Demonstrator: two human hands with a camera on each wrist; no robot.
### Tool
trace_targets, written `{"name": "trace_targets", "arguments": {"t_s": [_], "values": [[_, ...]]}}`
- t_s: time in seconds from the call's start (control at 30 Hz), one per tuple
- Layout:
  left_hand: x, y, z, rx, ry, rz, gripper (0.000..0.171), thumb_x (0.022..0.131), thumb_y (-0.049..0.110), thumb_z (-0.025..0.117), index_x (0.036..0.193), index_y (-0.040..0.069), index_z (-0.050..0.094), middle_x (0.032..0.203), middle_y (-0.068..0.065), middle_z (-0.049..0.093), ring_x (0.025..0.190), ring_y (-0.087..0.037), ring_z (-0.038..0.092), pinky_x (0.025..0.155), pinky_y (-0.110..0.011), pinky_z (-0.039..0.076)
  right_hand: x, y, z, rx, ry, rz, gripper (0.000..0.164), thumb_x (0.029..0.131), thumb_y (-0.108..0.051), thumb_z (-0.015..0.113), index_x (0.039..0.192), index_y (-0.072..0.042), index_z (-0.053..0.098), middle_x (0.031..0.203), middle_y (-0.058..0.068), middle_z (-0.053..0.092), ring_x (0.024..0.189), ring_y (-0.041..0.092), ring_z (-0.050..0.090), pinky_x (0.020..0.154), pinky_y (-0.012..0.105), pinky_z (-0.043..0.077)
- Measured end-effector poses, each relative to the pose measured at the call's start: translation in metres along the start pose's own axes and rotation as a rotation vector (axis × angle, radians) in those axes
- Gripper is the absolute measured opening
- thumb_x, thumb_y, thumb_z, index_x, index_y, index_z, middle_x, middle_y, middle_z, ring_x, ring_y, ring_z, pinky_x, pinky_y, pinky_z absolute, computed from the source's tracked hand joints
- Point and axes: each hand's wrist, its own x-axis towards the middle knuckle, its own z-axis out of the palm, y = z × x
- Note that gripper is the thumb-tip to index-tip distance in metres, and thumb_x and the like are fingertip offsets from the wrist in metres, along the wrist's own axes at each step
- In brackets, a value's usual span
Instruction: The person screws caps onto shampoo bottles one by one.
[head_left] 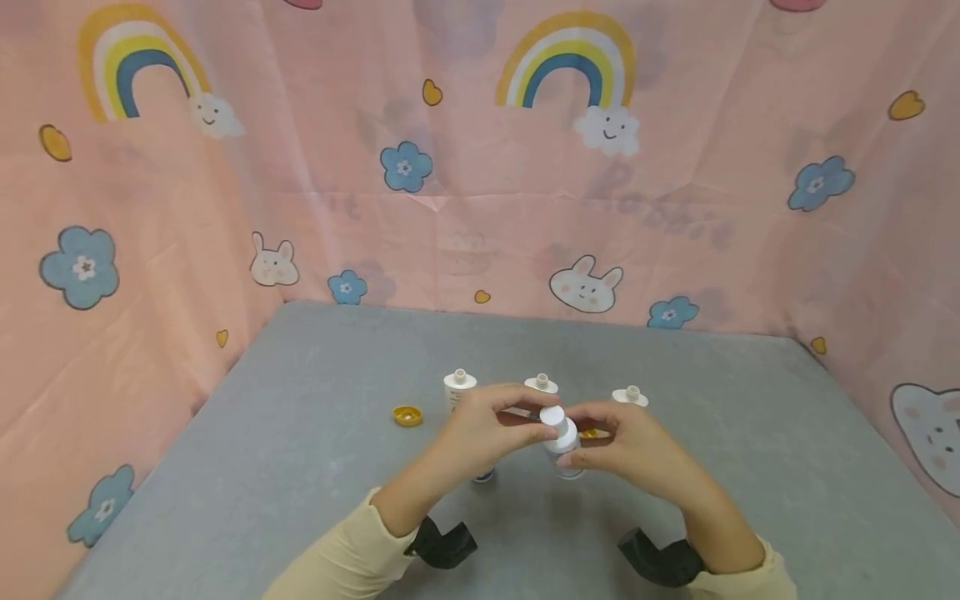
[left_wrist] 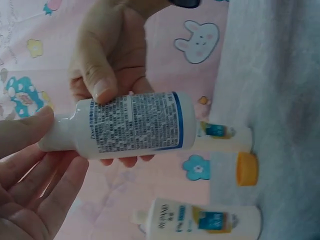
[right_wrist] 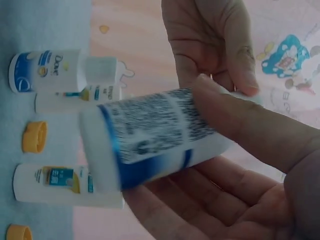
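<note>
A small white bottle [head_left: 567,464] with a printed back label and a blue band is held tilted between both hands. My left hand [head_left: 487,423] pinches its white cap [head_left: 553,416] between thumb and fingers. Around the bottle's body, my right hand [head_left: 637,440] grips with the thumb on the label, seen closely in the right wrist view. Whether the cap is loose cannot be told. Another white bottle with a blue base, lettered Dove [right_wrist: 62,71], stands upright, mostly hidden behind my left hand in the head view.
Three white bottles with bare necks stand behind the hands: a left one [head_left: 459,383], a middle one [head_left: 542,383] and a right one [head_left: 630,395]. A yellow cap [head_left: 408,416] lies left on the grey table [head_left: 315,383]; another yellow cap [right_wrist: 35,137] shows beside a bottle.
</note>
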Motion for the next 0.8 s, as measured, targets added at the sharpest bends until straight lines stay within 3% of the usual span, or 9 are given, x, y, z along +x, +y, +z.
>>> {"name": "trace_targets", "arguments": {"t_s": [0.13,0.27,0.53,0.8], "values": [[0.008,-0.008,0.013,-0.026,0.014,-0.015,0.029,0.085,0.012,0.079,0.113,0.008,0.075,0.112,-0.008,0.073,0.094,-0.016,0.071,0.078,-0.019,0.058,0.000,0.002,-0.005,-0.091,-0.021,0.030,0.041,0.084,-0.022,0.080,0.117,0.000,0.069,0.113,0.013,0.071,0.106,0.027,0.067,0.077,0.025,0.058],[0.014,-0.015,0.025,0.014,0.027,0.001,0.026,0.084,0.011,0.080,0.109,0.008,0.076,0.108,-0.008,0.075,0.094,-0.020,0.072,0.076,-0.016,0.057,-0.001,0.006,-0.009,-0.188,-0.030,0.054,0.040,0.081,-0.023,0.082,0.114,-0.002,0.070,0.107,0.007,0.073,0.099,0.021,0.068,0.075,0.027,0.057],[0.024,-0.029,0.048,0.105,-0.001,-0.052,0.024,0.084,0.013,0.080,0.107,0.011,0.077,0.104,-0.003,0.076,0.086,-0.005,0.070,0.070,-0.013,0.054,0.005,0.022,-0.014,-0.290,-0.077,0.134,0.037,0.074,-0.011,0.086,0.105,0.003,0.071,0.093,0.006,0.073,0.081,0.017,0.070,0.069,0.033,0.058],[0.027,-0.040,0.056,0.150,-0.020,-0.052,0.025,0.085,0.009,0.077,0.110,0.007,0.076,0.107,-0.005,0.075,0.085,-0.003,0.070,0.067,-0.013,0.055,0.013,0.032,-0.011,-0.337,-0.105,0.192,0.029,0.071,-0.003,0.085,0.097,0.002,0.072,0.085,0.005,0.074,0.075,0.014,0.067,0.066,0.032,0.057]]}}
